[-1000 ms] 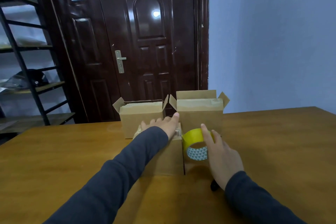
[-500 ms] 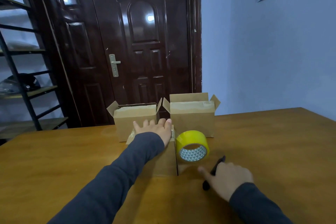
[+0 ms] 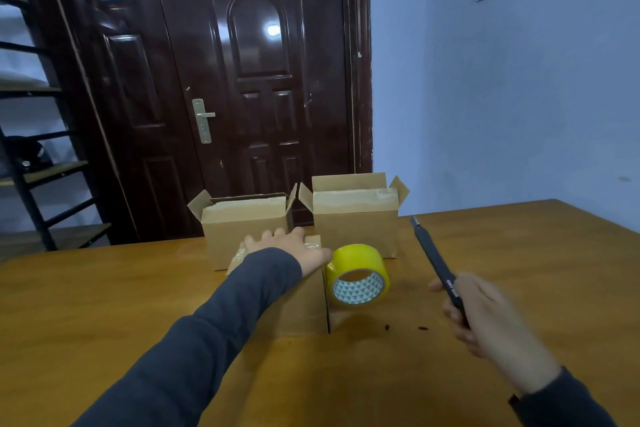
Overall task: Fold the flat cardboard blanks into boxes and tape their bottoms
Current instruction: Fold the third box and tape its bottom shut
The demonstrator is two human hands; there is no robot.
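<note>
A cardboard box (image 3: 304,302) lies in front of me on the wooden table (image 3: 519,253), taped face up. My left hand (image 3: 291,246) presses flat on its far top, fingers spread. A yellow tape roll (image 3: 358,274) stands on edge against the box's right side, touching my left hand. My right hand (image 3: 485,315) is raised to the right of the roll, shut on a black utility knife (image 3: 434,262) that points up and away. Two folded boxes with open top flaps stand behind: a left box (image 3: 242,222) and a right box (image 3: 356,215).
A dark wooden door (image 3: 242,80) and a blue wall stand behind the table. A black metal shelf rack (image 3: 31,149) is at the far left. Small dark specks lie on the table near the tape roll.
My right hand let go of the tape roll, dropped to the knife on the table, and has lifted it to the right. My left hand stayed pressed on the box.
</note>
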